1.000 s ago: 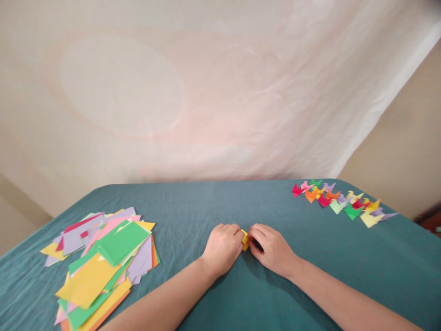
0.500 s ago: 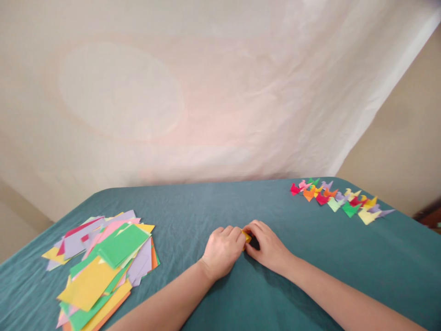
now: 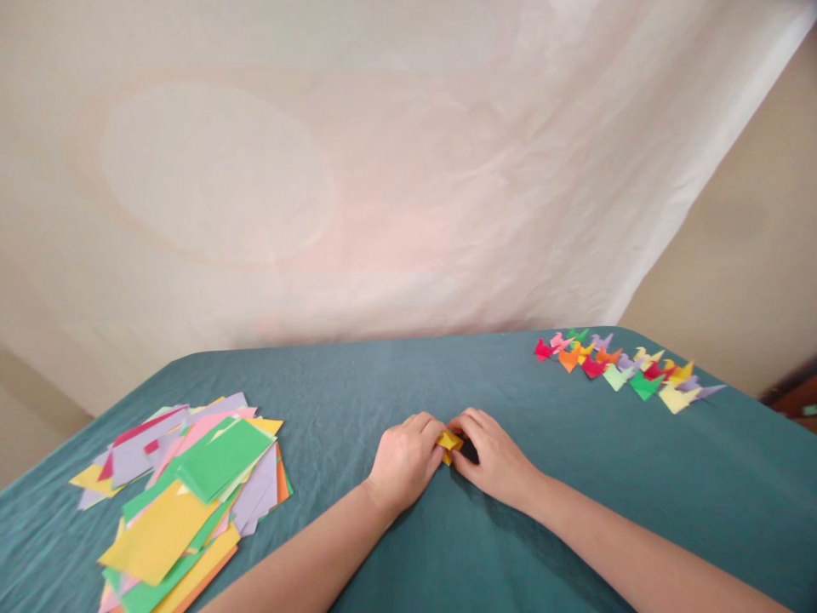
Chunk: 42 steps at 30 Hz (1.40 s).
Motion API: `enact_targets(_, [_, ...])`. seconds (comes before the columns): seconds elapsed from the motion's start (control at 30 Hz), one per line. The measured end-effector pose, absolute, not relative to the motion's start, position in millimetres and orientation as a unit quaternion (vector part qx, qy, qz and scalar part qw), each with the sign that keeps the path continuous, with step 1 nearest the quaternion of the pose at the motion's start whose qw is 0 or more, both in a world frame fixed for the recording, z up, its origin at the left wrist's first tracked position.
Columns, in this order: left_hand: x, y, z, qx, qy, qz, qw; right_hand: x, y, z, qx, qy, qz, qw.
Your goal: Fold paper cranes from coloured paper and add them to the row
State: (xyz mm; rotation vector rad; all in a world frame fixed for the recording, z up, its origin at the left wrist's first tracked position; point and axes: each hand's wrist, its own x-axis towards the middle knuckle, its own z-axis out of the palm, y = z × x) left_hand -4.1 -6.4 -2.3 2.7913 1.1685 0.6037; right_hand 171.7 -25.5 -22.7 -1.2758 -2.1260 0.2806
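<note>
My left hand and my right hand meet at the middle of the teal tablecloth. Both have their fingers curled and pinch a small folded yellow paper between them, low over the cloth. Most of the paper is hidden by my fingers. A loose pile of coloured paper sheets lies to the left of my left forearm. A row of small folded paper figures in red, orange, green, yellow and lilac lies at the far right of the table.
A creased white sheet hangs behind the table as a backdrop. A beige wall shows at the right, past the table's rounded far corner.
My hands have stayed together on the yellow paper, and my fingers have shifted on it so a bit more yellow shows. The camera has tilted slightly.
</note>
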Motion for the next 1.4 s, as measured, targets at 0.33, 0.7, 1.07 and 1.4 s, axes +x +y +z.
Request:
enact_targets(0.33, [-4.0,-2.6,-3.6,0.893,0.394,0.203,0.075,172.2,-25.3,-20.4,-0.484,-0.799,0.138,0.328])
enact_targets(0.7, [-5.0,-18.6,2.0,0.878,0.395,0.259,0.078,173.2,-24.4,-21.6,-0.475,-0.798,0.149,0.339])
enact_targets(1.07, [-6.0,-12.3,-2.4,0.851,0.408,0.291,0.154,198.5,-15.6,-9.8,-0.407,-0.793,0.311,0.329])
enact_targets(1.4, [-5.1,-18.2,5.2,0.881,0.402,0.242,0.062,199.2,-9.2,-14.9,-0.436,-0.769,0.319,0.341])
